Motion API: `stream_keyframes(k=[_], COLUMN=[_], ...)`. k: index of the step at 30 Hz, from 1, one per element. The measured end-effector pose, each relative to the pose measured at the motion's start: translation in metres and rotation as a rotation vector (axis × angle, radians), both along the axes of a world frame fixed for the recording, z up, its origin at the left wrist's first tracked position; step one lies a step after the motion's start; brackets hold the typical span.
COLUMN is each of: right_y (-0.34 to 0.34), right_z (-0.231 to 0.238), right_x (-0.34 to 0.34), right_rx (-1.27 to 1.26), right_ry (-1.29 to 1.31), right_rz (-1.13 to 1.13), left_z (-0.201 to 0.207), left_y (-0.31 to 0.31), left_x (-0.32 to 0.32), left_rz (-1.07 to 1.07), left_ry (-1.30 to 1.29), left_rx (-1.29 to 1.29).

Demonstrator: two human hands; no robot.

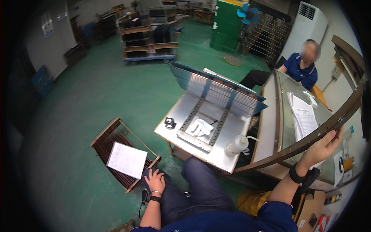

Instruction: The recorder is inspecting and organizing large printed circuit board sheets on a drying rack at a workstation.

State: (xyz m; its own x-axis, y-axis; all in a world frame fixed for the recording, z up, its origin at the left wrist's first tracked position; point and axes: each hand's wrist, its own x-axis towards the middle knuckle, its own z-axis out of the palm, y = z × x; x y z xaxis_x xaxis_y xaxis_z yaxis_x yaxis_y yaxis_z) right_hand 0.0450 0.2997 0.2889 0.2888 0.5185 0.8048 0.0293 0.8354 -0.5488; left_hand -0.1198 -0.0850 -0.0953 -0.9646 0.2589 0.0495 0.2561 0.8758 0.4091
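Note:
My left hand (155, 182) rests flat on my left knee with its fingers apart, beside a white sheet (127, 160) lying on a slatted rack (101, 144). At the right, my right hand (325, 146) lies against a dark beam (305, 144), which looks curved, with its fingers stretched out. In front of me stands a metal-topped table (174, 144). On it are white gloves (201, 127) inside a rail frame (195, 142), a small black block (169, 123), a white squeeze bottle (236, 145) with a bent spout, and an upright blue-framed mesh panel (216, 89).
Behind the beam, a glass-topped desk (288, 131) holds papers (303, 116); a seated person (301, 69) is behind it. A loaded cart (150, 40) stands on the green floor (96, 87) farther off. A blue fan (247, 15) and a cardboard box (312, 207) also show.

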Motion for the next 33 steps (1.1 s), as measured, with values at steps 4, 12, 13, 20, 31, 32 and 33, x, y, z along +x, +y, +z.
stream_keyframes(k=[4, 12, 13, 20, 31, 32, 33], right_y=[-0.017, -0.111, -0.125, -0.172, -0.194, -0.196, -0.197], right_z=[-0.021, -0.19, -0.215, -0.319, -0.312, -0.313, -0.318], right_x=[0.02, -0.033, -0.034, -0.033, -0.068, -0.072, -0.075], right_rx=[0.484, 0.259, 0.237, 0.35, 0.479, 0.48, 0.471], right_ry=[-0.254, -1.05, -1.16, -1.375, -1.472, -1.487, -1.485], right_rz=[-0.307, 0.743, 0.866, 1.138, 1.252, 1.235, 1.236], left_z=[-0.005, -0.003, -0.003, 0.012, 0.024, 0.023, 0.024], left_y=[-0.015, -0.052, -0.059, -0.096, -0.108, -0.108, -0.108], left_x=[0.003, 0.027, 0.032, 0.081, 0.122, 0.121, 0.122], left_rz=[0.095, 0.235, 0.259, 0.455, 0.622, 0.63, 0.624], left_ry=[-0.027, 0.044, 0.057, 0.143, 0.206, 0.217, 0.216], left_rx=[0.115, 0.087, 0.098, 0.132, 0.209, 0.212, 0.207])
